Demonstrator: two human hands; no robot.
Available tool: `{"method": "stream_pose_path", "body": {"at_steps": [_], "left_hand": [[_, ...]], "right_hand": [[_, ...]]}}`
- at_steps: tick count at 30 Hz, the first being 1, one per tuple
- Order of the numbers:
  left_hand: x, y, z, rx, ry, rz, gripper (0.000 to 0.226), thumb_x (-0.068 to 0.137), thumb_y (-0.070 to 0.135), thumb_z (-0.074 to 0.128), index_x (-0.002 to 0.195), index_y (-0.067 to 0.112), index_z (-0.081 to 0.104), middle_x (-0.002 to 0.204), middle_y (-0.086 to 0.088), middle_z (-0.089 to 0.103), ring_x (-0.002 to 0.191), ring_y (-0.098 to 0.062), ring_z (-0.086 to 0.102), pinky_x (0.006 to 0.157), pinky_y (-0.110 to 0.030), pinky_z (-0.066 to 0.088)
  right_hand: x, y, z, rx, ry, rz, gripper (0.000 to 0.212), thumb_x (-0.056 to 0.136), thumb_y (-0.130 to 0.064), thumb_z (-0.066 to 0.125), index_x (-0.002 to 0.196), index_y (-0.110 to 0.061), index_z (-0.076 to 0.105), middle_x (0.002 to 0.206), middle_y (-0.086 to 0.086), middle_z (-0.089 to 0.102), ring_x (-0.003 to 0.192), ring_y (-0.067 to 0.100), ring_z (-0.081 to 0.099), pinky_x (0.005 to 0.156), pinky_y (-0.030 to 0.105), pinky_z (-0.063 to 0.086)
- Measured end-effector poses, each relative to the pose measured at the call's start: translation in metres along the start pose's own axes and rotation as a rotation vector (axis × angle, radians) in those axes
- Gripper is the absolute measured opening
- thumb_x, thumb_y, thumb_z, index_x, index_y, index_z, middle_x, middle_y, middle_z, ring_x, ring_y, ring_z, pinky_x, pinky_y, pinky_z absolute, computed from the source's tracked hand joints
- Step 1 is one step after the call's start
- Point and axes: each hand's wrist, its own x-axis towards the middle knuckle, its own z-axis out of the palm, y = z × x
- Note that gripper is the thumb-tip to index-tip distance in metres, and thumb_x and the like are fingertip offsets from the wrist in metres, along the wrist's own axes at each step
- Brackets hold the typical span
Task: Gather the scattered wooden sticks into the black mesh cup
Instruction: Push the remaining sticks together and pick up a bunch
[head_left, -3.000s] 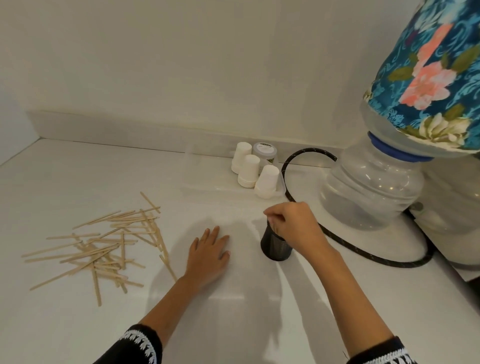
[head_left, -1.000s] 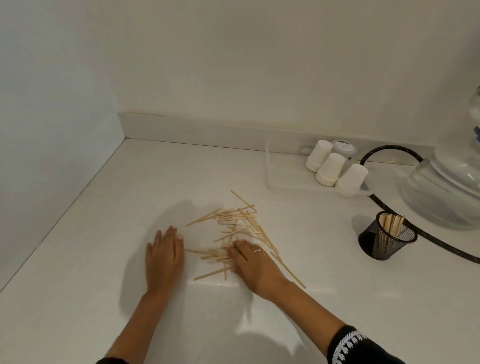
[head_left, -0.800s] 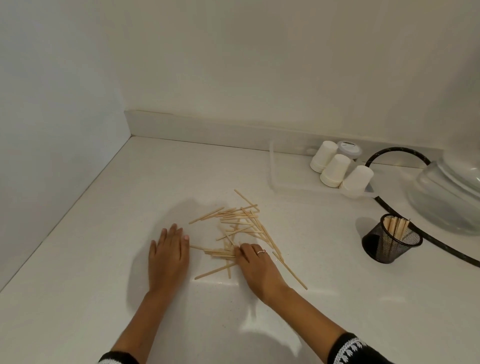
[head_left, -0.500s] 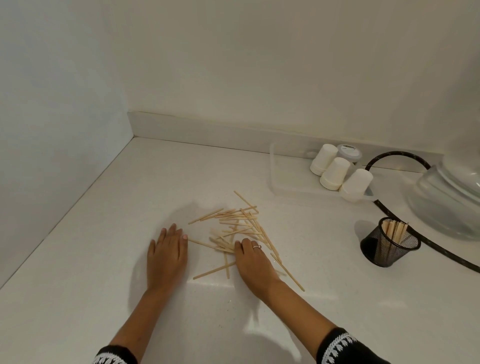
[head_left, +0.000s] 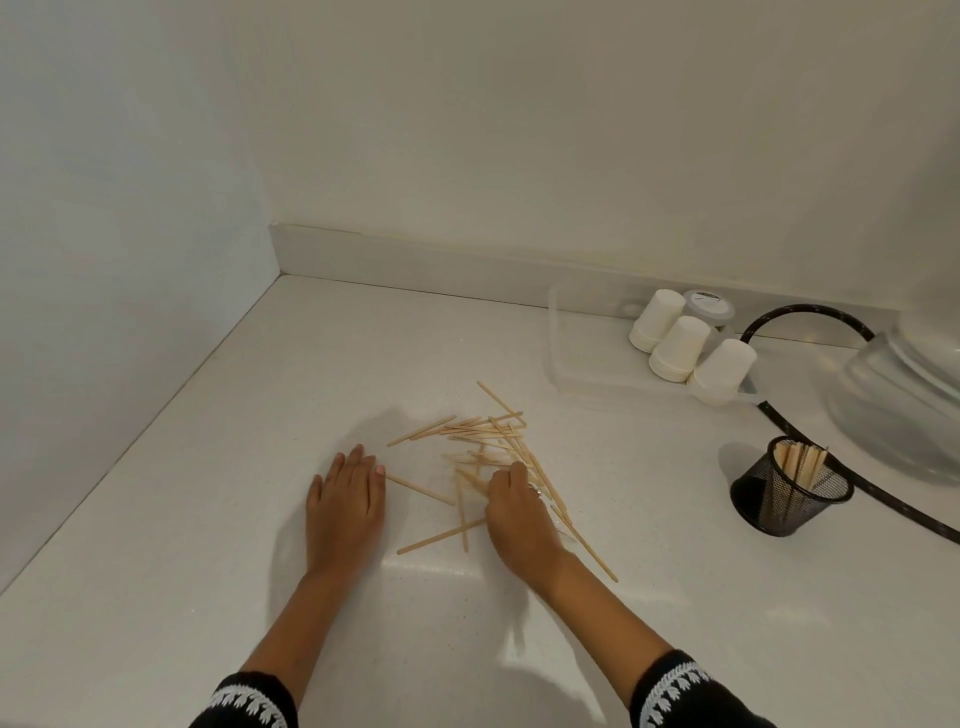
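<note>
**Loose sticks raked together on white table, cup half-stocked nearby**

A scatter of thin wooden sticks (head_left: 483, 447) is seen lying flat and crisscrossed on the white table (head_left: 260, 415), roughly midway between its left wall edge and the black mesh cup (head_left: 787, 493), which stands upright well apart toward the right edge with several sticks already leaning inside. The right hand (head_left: 519, 514) is laid over the near side of the pile, its fingers (head_left: 506, 475) curled down onto a few sticks; whether any are truly pinched cannot be told. The left hand (head_left: 345, 506) is pressed flat on the table just beside the pile, fingers straight, nothing held, one stick's end lying close to its fingertips.

The sticks are judged to be very light, stiff and smooth, so they are likely to skid on the glossy surface and to be hard to lift singly from flat. A better hold is expected if they are first swept parallel into a bundle and taken around the middle. Snapping is thought possible under a hard squeeze. Paper cups (head_left: 680, 348) and a black hose (head_left: 810, 317) are left along the back edge.
</note>
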Motion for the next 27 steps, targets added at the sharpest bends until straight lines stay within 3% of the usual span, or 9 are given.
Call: {"method": "stream_pose_path", "body": {"at_steps": [3,7,13,19,23,27], "left_hand": [[0.0,0.001,-0.001,0.006,0.003,-0.004,0.041,0.101,0.027,0.034,0.13,0.008,0.055,0.146,-0.007,0.045,0.14,-0.024,0.032,0.115,-0.046,0.019],[0.0,0.002,-0.001,0.017,0.018,0.004,0.038,0.101,0.024,0.037,0.128,0.006,0.057,0.144,-0.009,0.048,0.139,-0.026,0.035,0.113,-0.047,0.021],[0.0,0.002,-0.001,0.011,0.029,0.003,0.036,0.1,0.024,0.039,0.124,0.007,0.059,0.142,-0.009,0.05,0.137,-0.026,0.038,0.112,-0.048,0.024],[0.0,0.005,-0.003,0.04,0.044,0.015,0.048,0.097,0.032,0.029,0.12,0.005,0.062,0.138,-0.011,0.054,0.134,-0.029,0.043,0.108,-0.051,0.03],[0.0,0.006,-0.004,0.064,0.05,0.028,0.063,0.093,0.04,0.017,0.118,0.005,0.063,0.137,-0.012,0.055,0.133,-0.029,0.044,0.107,-0.051,0.032],[0.001,0.004,-0.001,0.073,0.034,0.018,0.059,0.094,0.038,0.02,0.119,0.007,0.063,0.138,-0.01,0.054,0.134,-0.027,0.043,0.108,-0.05,0.03]], "right_hand": [[0.008,0.009,-0.012,0.338,0.124,0.176,0.018,0.096,-0.005,0.032,0.093,-0.005,0.05,0.095,0.01,0.049,0.064,0.014,0.04,0.053,0.017,0.031],[0.018,0.018,-0.035,0.775,0.224,0.313,0.028,0.098,-0.019,0.039,0.071,-0.016,0.045,0.067,-0.002,0.048,0.058,0.012,0.04,0.05,0.021,0.03],[0.027,0.028,-0.053,1.32,0.301,0.412,0.028,0.091,-0.014,0.041,0.064,-0.017,0.047,0.057,-0.004,0.041,0.052,0.011,0.033,0.048,0.023,0.028],[0.031,0.028,-0.059,1.321,0.362,0.369,0.045,0.089,-0.041,0.059,0.059,-0.02,0.032,0.052,-0.001,0.031,0.044,0.01,0.027,0.043,0.023,0.027],[0.036,0.022,-0.055,1.407,0.436,0.333,0.052,0.094,-0.033,0.054,0.049,-0.021,0.029,0.044,-0.004,0.028,0.039,0.009,0.023,0.04,0.022,0.021],[0.036,0.019,-0.041,1.403,0.527,0.319,0.054,0.095,-0.031,0.053,0.048,-0.018,0.03,0.043,-0.004,0.028,0.038,0.009,0.024,0.039,0.023,0.025]]}}
